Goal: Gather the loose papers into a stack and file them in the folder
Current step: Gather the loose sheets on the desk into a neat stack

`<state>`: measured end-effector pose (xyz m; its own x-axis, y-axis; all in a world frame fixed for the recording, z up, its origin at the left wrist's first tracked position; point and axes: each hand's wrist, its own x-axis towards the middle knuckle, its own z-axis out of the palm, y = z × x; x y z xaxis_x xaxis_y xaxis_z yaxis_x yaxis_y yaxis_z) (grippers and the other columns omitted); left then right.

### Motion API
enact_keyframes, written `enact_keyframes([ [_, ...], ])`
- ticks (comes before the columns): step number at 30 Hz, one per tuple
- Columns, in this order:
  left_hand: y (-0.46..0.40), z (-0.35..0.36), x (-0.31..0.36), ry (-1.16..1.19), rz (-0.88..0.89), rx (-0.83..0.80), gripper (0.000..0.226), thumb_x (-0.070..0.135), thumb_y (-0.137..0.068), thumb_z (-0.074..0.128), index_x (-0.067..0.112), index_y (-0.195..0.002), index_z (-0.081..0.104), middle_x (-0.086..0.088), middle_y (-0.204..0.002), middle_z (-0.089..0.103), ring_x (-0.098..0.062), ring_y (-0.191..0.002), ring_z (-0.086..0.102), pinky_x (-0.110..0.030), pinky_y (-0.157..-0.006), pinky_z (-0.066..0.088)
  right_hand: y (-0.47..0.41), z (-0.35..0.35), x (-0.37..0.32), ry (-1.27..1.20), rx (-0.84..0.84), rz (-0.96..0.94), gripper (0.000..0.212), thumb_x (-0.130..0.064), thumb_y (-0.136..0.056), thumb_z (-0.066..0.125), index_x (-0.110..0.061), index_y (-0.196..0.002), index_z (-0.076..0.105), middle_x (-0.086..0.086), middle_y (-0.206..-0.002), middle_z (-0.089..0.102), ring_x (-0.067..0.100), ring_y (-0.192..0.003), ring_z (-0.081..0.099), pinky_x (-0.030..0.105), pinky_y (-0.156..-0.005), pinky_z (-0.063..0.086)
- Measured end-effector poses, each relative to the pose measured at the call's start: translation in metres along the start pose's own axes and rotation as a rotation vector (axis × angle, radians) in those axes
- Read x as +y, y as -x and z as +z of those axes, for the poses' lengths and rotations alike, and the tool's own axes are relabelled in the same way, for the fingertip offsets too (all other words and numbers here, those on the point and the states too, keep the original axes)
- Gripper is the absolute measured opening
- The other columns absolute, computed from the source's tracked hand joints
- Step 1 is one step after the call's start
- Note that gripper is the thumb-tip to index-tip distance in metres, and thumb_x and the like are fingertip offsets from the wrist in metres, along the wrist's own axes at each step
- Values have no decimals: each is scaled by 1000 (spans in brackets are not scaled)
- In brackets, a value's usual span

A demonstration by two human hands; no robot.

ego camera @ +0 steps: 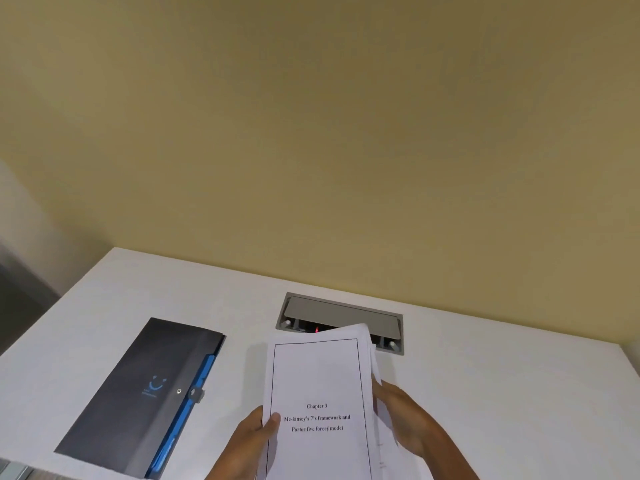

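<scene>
A stack of white papers point(317, 375) stands nearly upright above the white desk point(502, 393), its top sheet framed and headed "Chapter 3". My left hand point(247, 445) grips the stack's left edge, thumb on the front page. My right hand point(405, 419) holds the right edge, where a few sheets fan out unevenly behind the front page. The dark grey folder point(138, 393) with a blue inner edge and a snap clasp lies flat and closed on the desk, to the left of the stack and apart from both hands.
A grey recessed cable box point(346, 315) with its lid tilted open sits in the desk just behind the papers, against the beige wall. The desk's left edge drops off beside the folder.
</scene>
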<state>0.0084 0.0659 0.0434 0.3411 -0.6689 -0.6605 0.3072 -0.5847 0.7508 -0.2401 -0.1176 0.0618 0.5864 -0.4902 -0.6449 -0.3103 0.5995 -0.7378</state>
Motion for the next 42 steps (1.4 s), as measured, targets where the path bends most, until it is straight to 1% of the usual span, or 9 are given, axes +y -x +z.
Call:
enact_keyframes([
  [4, -2, 11, -15, -48, -35, 21, 15, 18, -101, 57, 29, -106, 66, 14, -105, 70, -19, -111, 60, -29, -102, 41, 0, -5, 24, -39, 68, 88, 84, -80, -95, 38, -35, -165, 24, -12, -172, 25, 15, -161, 20, 45, -133, 9],
  [10, -5, 19, -30, -74, -91, 84, 18, 24, -99, 61, 21, -116, 57, 4, -114, 60, -13, -108, 50, -27, -98, 37, 6, -15, 45, -164, 67, 183, 68, -89, -67, 66, -48, -120, 76, -23, -126, 75, 1, -112, 74, 25, -87, 62],
  [12, -6, 21, -32, -87, -102, 87, 32, 25, -98, 62, 17, -128, 55, 2, -119, 56, -10, -105, 50, -29, -100, 39, 9, -15, 45, -185, 56, 176, 63, -87, -71, 65, -51, -122, 75, -24, -134, 70, 0, -127, 66, 30, -103, 58],
  [14, -4, 26, -32, -100, -110, 65, 31, 25, -98, 62, 18, -127, 55, 0, -126, 60, -7, -96, 54, -25, -92, 41, 5, -13, 46, -137, 80, 171, 75, -87, -77, 61, -47, -140, 62, -30, -148, 56, 1, -149, 39, 36, -131, 23],
  [17, -7, 31, -34, -120, -97, 44, 37, 22, -98, 61, 15, -133, 52, 1, -119, 58, -10, -108, 50, -24, -97, 37, 1, -4, 48, -26, 115, 142, 93, -88, -76, 63, -39, -154, 49, -31, -151, 45, 3, -152, 30, 34, -130, 16],
  [22, -11, 37, -35, -134, -79, 11, 36, 16, -98, 61, 12, -133, 56, -5, -131, 66, -26, -125, 59, -40, -115, 40, -4, 0, 55, 77, 233, 53, 71, -90, -59, 72, -46, -115, 68, -49, -100, 69, -31, -94, 60, 12, -89, 41],
  [28, -12, 34, -27, -165, 6, -33, 35, 7, -97, 59, 20, -130, 57, 1, -126, 69, -21, -123, 61, -38, -110, 44, -3, -2, 51, 82, 197, 13, 42, -44, -93, 76, -33, -132, 65, -33, -117, 75, -20, -105, 68, 11, -89, 49],
  [33, -6, 30, -2, -149, 119, -64, 37, 15, -98, 60, 46, -118, 54, 33, -114, 70, 16, -109, 62, -12, -88, 46, 2, -15, 39, 125, 173, -112, 38, -25, -97, 75, -24, -135, 67, -13, -116, 80, 4, -106, 76, 29, -101, 54],
  [42, -20, 58, 44, -71, 249, 46, 48, 9, -98, 56, 50, -123, 55, 22, -121, 70, 0, -113, 65, -24, -90, 52, -8, -9, 9, 61, 454, -340, 43, -10, -97, 72, -38, -129, 66, -15, -122, 78, 7, -113, 74, 35, -99, 59],
])
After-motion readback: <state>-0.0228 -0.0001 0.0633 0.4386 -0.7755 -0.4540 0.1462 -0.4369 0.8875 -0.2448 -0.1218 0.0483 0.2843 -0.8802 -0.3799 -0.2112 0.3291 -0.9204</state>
